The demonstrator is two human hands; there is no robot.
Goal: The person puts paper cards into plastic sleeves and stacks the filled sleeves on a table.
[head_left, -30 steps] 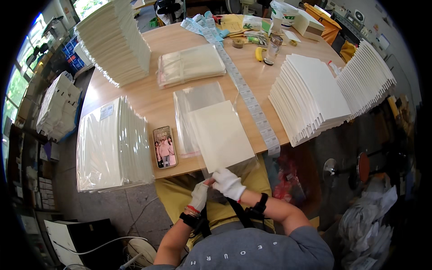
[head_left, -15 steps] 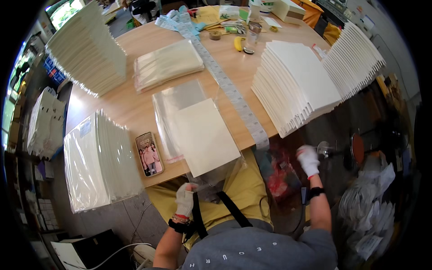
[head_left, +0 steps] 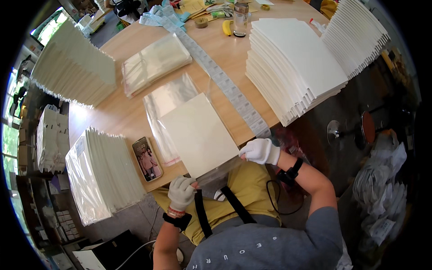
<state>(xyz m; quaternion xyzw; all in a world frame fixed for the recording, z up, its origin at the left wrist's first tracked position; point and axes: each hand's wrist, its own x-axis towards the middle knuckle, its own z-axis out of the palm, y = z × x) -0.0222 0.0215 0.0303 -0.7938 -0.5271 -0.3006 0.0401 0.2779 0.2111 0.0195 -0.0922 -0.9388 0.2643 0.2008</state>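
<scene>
A cream-white flat panel (head_left: pixel 198 135) lies at the table's front edge, with a clear plastic bag (head_left: pixel 218 173) showing past its near edge. My left hand (head_left: pixel 182 193), in a white glove with bare fingertips, is closed at the near left corner, pinching the film. At the near right corner my gloved right hand (head_left: pixel 261 151) is closed too, its fingertips on the bag's edge beside the panel. How far the bag covers the panel is hard to tell. More flat clear bags (head_left: pixel 157 114) lie beneath and left of the panel.
A phone (head_left: pixel 147 159) and a stack of wrapped panels (head_left: pixel 108 173) stand left. Farther back are a bag pile (head_left: pixel 155 63) and another panel stack (head_left: pixel 76 67). A label strip (head_left: pixel 220 81) crosses the table; white panels (head_left: pixel 297 67) are piled right. A glass (head_left: pixel 240 20) and banana (head_left: pixel 226 28) lie beyond.
My right hand has come in from the far right, beside the table, to the panel's near right corner. My left hand stays near the left corner. The view has shifted slightly.
</scene>
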